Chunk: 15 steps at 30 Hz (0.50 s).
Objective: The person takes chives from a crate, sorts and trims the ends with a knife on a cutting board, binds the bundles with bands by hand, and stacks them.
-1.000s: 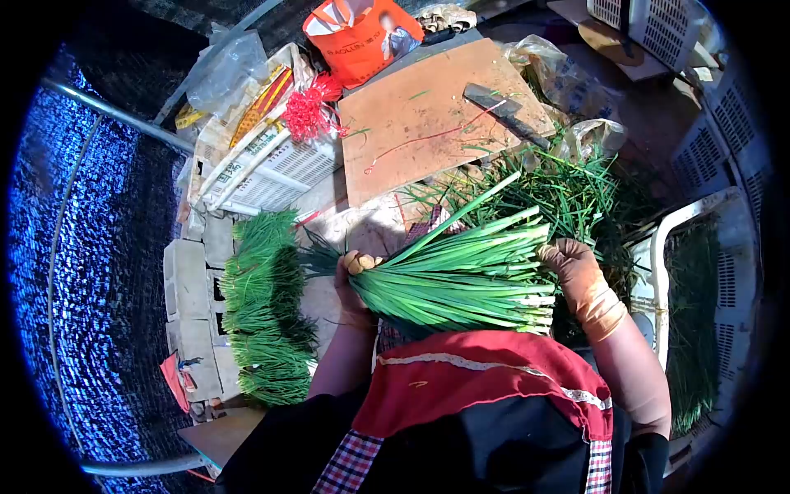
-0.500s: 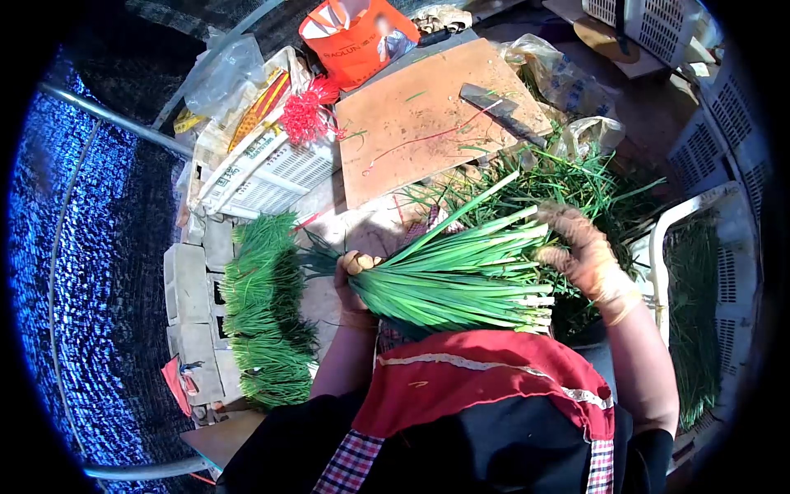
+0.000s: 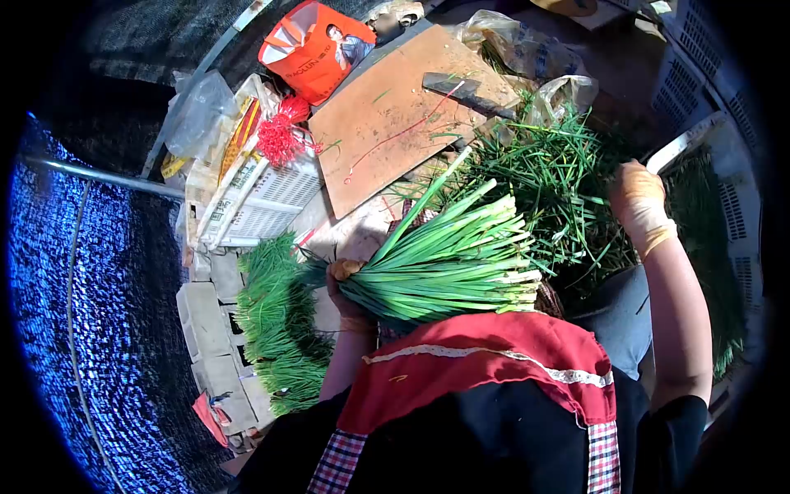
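Note:
My left hand is closed round the leafy end of a thick bunch of garlic chives, held over my lap. The stalks fan out to the right, their pale cut ends facing away from that hand. One longer stalk sticks up above the others. Away from the bunch, my right hand is beside the white crate's rim, at the right edge of a heap of loose greens. Its gloved fingers look curled in; what they hold, if anything, is hidden.
Tied chives stand in a row on the left by grey blocks. Ahead lies a brown board with a knife and a red string. An orange bag and red ties are beyond; more greens fill the right crate.
My right hand has moved right and up, away from the stalk ends to the crate's rim, and its spread fingers have curled. My left hand keeps its hold. The view has shifted.

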### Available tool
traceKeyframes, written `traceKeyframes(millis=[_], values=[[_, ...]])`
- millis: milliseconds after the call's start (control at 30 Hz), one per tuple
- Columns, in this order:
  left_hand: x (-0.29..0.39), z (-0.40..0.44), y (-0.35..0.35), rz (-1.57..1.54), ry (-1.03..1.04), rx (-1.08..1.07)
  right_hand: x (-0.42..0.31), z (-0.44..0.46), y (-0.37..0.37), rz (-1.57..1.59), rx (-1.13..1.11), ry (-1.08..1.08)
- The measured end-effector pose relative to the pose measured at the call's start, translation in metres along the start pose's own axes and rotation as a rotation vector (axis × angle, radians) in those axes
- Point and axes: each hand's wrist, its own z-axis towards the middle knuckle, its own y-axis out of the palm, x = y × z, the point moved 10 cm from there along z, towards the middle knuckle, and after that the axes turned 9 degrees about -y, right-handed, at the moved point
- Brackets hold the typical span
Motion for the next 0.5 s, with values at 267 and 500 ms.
traceKeyframes(millis=[267,500], values=[[0.000,0.001,0.022,-0.019,0.000,-0.115,-0.174,-0.042,-0.038,1.062,-0.079,-0.866],[0.001,0.002,0.024,-0.033,0.005,-0.146,-0.022,-0.012,-0.018,0.677,0.119,-0.035]])
